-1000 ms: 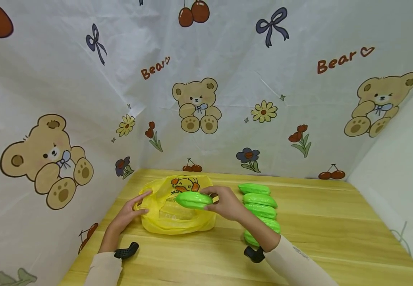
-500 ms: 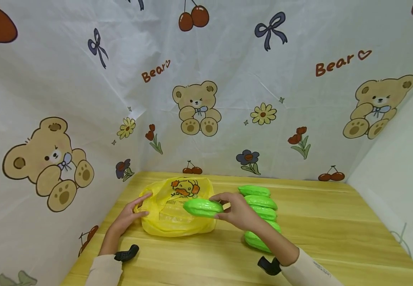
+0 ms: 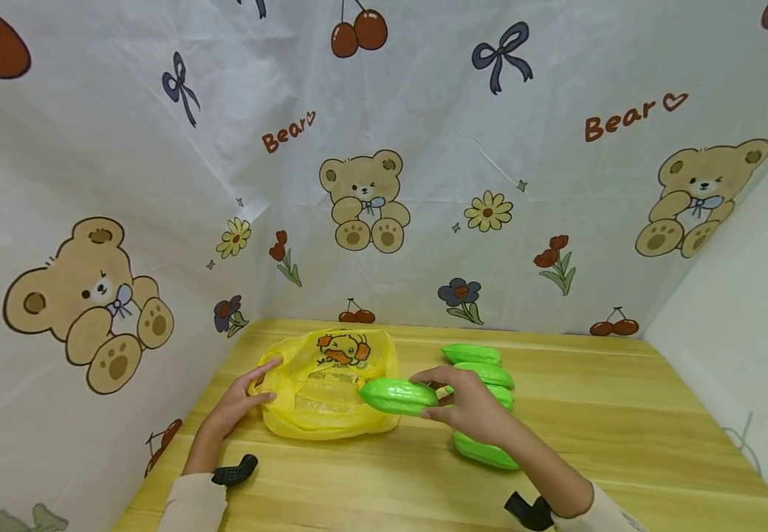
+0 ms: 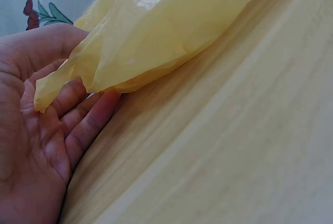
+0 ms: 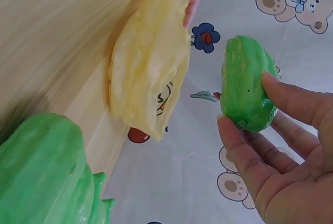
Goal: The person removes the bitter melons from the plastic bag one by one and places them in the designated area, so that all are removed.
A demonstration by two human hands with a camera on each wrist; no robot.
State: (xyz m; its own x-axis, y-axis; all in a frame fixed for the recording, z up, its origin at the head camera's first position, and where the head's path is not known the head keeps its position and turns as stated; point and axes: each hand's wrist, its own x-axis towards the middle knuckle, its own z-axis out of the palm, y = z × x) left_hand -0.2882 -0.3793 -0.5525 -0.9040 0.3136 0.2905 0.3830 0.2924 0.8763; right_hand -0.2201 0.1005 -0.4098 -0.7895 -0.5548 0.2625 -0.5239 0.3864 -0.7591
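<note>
My right hand (image 3: 470, 403) pinches one end of a bright green, ribbed bitter melon (image 3: 399, 397) between thumb and fingers, raised above the table. Its pointed end overlaps the right edge of a yellow plastic bag (image 3: 331, 423) in the head view. In the right wrist view the bitter melon (image 5: 244, 83) is held at its near end. My left hand (image 3: 238, 403) holds the bag's left edge, thumb in front. Close up, bag film (image 4: 145, 41) drapes between the thumb and the fingers (image 4: 91, 125). The bag lies with its mouth spread, a duck print on its back wall.
Several more green bitter melons (image 3: 487, 451) lie in a column on the wooden table (image 3: 597, 414), partly hidden behind my right hand and forearm. A white cloth wall (image 3: 424, 148) printed with bears stands behind the table. A thin cord (image 3: 746, 443) hangs at the right.
My right hand has moved right and slightly nearer with the bitter melon, from over the bag's mouth to its right edge. My left hand has stayed at the bag.
</note>
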